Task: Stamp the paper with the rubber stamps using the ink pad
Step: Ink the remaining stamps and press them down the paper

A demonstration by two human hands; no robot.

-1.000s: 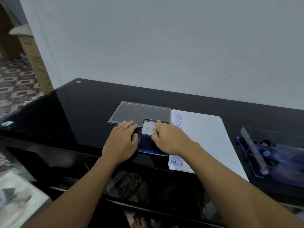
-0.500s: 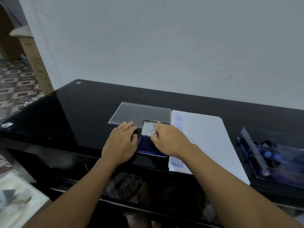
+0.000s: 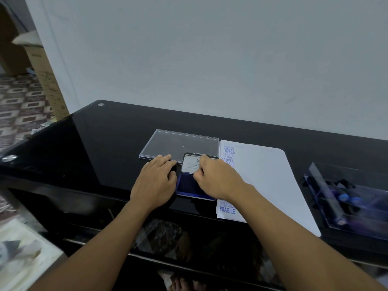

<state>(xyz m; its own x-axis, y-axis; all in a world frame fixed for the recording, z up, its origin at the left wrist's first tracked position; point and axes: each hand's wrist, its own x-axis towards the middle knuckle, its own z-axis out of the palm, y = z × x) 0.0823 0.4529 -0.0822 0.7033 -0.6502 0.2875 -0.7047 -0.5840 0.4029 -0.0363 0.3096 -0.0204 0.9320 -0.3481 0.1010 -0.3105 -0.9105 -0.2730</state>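
ink pad (image 3: 190,186) | between hands | right hand (image 3: 216,178) over it, left hand (image 3: 154,184) beside

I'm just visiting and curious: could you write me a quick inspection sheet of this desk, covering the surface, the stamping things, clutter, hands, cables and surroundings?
Surface: glossy black table, reflective.
Job's things: blue ink pad, lid open; white paper to its right, bearing blue AMENDED, SAMPLE and FRAGILE stamps; clear case at far right, contents blurred.
Clutter: clear plastic lid behind the ink pad.
Hands: left hand flat beside the ink pad; right hand curled over it, any held object hidden.
Cables: nothing seen.
Surroundings: plain grey wall, cardboard box, patterned floor.
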